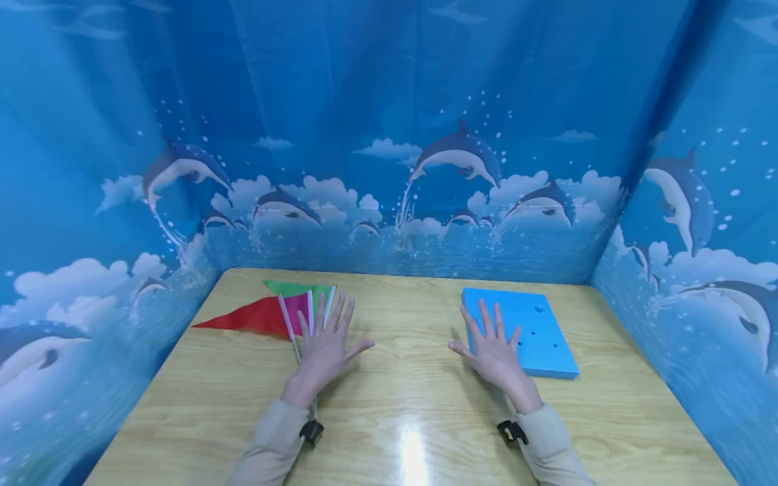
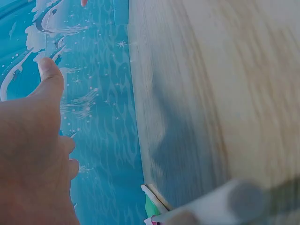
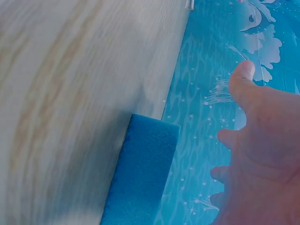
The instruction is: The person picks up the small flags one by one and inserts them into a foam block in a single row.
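Observation:
My left hand (image 1: 325, 354) hovers palm down with spread fingers over the white poles of several pennant flags, holding nothing. A red flag (image 1: 252, 317), a magenta flag (image 1: 296, 312) and a green flag (image 1: 292, 288) lie overlapped at the table's left. In the left wrist view, a white pole end (image 2: 220, 201) shows large and blurred below the hand. My right hand (image 1: 495, 354), fingers also spread, is above the near left part of a blue foam block (image 1: 523, 317) with several small holes. The block's thick side (image 3: 143, 173) shows in the right wrist view, apart from the hand.
The light wooden table (image 1: 389, 391) carries the flags on the left and the block on the right. A blue curtain (image 1: 340, 101) printed with dolphins and clouds encloses its back and both sides. A dark wrist camera (image 1: 512, 432) sits at the right cuff.

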### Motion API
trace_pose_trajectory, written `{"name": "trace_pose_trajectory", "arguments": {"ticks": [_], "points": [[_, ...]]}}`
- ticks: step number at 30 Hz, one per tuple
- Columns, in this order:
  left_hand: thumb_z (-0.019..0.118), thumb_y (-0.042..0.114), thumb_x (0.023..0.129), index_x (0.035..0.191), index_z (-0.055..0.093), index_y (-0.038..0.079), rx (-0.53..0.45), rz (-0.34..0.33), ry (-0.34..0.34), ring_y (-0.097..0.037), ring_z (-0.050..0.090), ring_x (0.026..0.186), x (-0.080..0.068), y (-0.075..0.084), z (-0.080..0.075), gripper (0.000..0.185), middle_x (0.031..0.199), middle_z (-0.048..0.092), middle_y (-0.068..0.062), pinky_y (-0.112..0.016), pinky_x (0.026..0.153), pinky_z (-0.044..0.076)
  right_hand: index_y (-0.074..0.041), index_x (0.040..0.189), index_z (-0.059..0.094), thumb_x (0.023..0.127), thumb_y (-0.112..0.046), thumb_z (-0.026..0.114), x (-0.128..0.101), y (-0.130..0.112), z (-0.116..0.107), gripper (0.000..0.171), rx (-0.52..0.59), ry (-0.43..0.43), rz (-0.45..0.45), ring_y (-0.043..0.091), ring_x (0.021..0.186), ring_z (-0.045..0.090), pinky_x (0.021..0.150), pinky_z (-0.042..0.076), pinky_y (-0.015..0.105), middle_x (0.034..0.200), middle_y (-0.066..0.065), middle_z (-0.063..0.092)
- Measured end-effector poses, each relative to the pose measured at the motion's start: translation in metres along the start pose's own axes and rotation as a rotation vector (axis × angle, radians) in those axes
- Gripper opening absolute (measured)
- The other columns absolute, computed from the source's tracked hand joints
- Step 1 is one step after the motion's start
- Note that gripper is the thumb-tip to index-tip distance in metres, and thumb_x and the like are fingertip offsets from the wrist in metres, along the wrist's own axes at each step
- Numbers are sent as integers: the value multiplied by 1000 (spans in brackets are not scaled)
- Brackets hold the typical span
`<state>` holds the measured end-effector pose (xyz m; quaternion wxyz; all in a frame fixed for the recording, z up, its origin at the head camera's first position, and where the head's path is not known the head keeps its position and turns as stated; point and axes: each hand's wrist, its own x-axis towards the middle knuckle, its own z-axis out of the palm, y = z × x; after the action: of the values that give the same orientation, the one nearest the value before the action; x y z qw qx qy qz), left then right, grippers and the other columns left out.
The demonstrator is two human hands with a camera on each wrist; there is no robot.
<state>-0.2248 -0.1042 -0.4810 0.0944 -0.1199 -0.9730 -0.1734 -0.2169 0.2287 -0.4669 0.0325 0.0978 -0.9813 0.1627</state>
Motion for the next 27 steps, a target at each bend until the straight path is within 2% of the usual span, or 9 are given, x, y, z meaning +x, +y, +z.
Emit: {"name": "trace_pose_trajectory", "arguments": {"ticks": [4,8,11,14,20,24,27], "points": [[61,61,94,162,22,14,-18,26,13,-39,-14,154,2,3,2,91,169,9,-11,-75,115,-12,-16,162,26,100,-47,60,1,6,-3,77,13,42,7,47,153,-2,108,-1,85,169,17,7],[58,59,96,160,29,12,-49,49,6,-39,-8,155,8,11,0,85,168,20,-12,-73,117,-10,-13,156,39,100,-41,62,1,20,-14,67,18,149,-2,48,150,17,107,13,86,163,20,27],[55,60,98,159,32,11,-90,46,-7,-39,1,155,17,23,-6,81,165,27,-12,-71,119,-4,-7,151,44,100,-35,64,-3,38,-28,62,25,221,-30,51,145,27,109,23,80,157,25,37],[55,56,100,157,37,10,-137,60,2,-40,15,154,27,39,-11,75,162,34,-13,-69,120,5,-1,148,47,100,-29,66,-10,58,-43,59,36,258,-48,54,140,33,111,30,73,152,30,41],[54,49,102,153,43,11,-166,143,43,-36,28,150,47,75,-12,64,156,45,-11,-66,121,18,0,148,46,100,-28,66,-27,103,-64,59,29,210,-30,56,137,34,106,33,74,152,33,38],[54,46,103,153,44,11,-162,201,44,-34,30,150,56,101,-5,61,156,46,-9,-65,121,21,2,148,45,99,-27,68,-35,133,-67,61,11,150,-60,58,138,30,104,31,77,153,34,35],[54,45,104,153,43,12,-166,238,16,-33,30,150,59,120,4,61,157,44,-7,-64,121,22,4,149,43,98,-29,68,-40,149,-68,65,4,88,-67,59,141,25,106,26,79,154,35,32]]}}
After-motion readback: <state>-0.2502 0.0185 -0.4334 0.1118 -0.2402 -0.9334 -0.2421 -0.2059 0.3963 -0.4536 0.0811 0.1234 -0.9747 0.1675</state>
